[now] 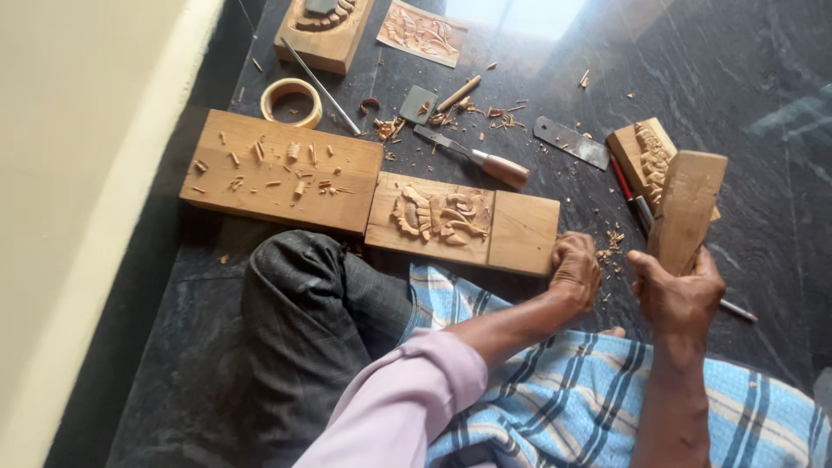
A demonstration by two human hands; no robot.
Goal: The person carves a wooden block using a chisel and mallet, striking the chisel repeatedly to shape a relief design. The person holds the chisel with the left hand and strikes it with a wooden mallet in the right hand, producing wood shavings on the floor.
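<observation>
the flat wooden mallet block (687,208), a pale brown slab with a squared top, stands in the right hand (680,299). its lower end is buried in the fist, the fingers (652,270) wrapped tight around it and the thumb side toward the camera, so the grip is fully closed on the wood. its long axis runs nearly upright in the view, leaning a little to the right, with the broad end pointing away from the person toward a small carved wooden block (646,156) lying on the dark stone floor (737,78) just behind it.

the right forearm comes up from the bottom edge, wrist bent slightly inward. the left hand (575,270) sits close beside it, knuckles up, curled shut at the right end of a long carved wooden plank (464,221); something thin may be held in that fist, but i cannot tell what, as the fingers hide it. the left arm wears a pale pink sleeve (407,399) and crosses over a blue checked cloth (555,390) on the lap.

further out, a plain wooden board (282,173) strewn with chips lies left of the plank. a wood-handled chisel (475,158), a flat metal blade (570,141), a roll of tape (291,100) and a red-handled tool (626,189) lie on the floor.
</observation>
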